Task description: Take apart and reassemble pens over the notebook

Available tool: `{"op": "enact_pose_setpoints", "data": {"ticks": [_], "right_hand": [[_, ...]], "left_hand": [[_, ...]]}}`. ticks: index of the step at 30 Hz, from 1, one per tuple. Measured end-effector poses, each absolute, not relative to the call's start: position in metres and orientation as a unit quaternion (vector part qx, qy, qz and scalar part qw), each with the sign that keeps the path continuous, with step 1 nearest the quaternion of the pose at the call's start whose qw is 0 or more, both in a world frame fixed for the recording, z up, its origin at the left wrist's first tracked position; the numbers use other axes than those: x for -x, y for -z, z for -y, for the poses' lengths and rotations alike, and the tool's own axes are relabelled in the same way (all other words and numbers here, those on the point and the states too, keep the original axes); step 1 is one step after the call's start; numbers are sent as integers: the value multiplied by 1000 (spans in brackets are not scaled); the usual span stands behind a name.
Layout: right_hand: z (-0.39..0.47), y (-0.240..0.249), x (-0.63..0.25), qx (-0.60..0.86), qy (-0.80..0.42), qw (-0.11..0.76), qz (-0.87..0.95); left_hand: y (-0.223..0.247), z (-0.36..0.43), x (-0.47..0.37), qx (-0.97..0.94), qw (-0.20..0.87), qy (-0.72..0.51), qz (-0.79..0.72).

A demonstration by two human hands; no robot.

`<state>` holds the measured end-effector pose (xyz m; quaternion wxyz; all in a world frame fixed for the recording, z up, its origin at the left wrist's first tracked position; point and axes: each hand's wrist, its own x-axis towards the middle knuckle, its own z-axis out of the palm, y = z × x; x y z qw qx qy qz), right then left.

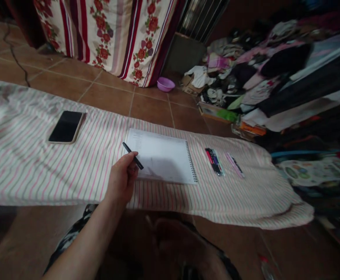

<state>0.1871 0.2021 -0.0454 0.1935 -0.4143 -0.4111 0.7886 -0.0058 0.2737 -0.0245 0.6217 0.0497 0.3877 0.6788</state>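
A black pen (133,155) is pinched in my left hand (124,175), over the left part of a spiral notebook (164,153). The notebook lies open at a white page, with lines of small marks at its upper left and its wire binding on the right. Below the bench edge, in shadow, is my right hand (177,235). It is dark and blurred, so its fingers cannot be made out. To the right of the notebook lie a bundle of pens (214,161) and a pink-and-black pen pair (235,165).
A phone (66,127) lies on the striped cloth (100,155) at the left. Beyond are a floral curtain (114,35) and a purple basin (165,84) on the tiled floor. Heaped clothes (245,66) fill the right side. A bottle (265,267) is on the floor.
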Motion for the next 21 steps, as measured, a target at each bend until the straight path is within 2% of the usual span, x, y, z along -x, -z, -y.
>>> {"op": "enact_pose_setpoints", "data": {"ticks": [3, 5, 7, 12, 18, 21], "right_hand": [[-224, 33, -186, 358, -803, 311, 362], [-245, 23, -178, 375, -756, 415, 339], [-267, 17, -167, 406, -708, 456, 355], [-304, 21, -143, 462, -643, 477, 382], [-316, 50, -143, 467, -645, 499, 342], [-315, 60, -155, 472, -638, 503, 342]], "left_hand": [[24, -268, 14, -82, 610, -675, -407], [25, -267, 15, -115, 609, -643, -450], [27, -267, 11, -148, 627, -602, -472], [34, -269, -1, -181, 655, -558, -477], [39, -274, -10, -234, 587, -522, -573], [43, -277, -23, -276, 580, -516, -566]]}}
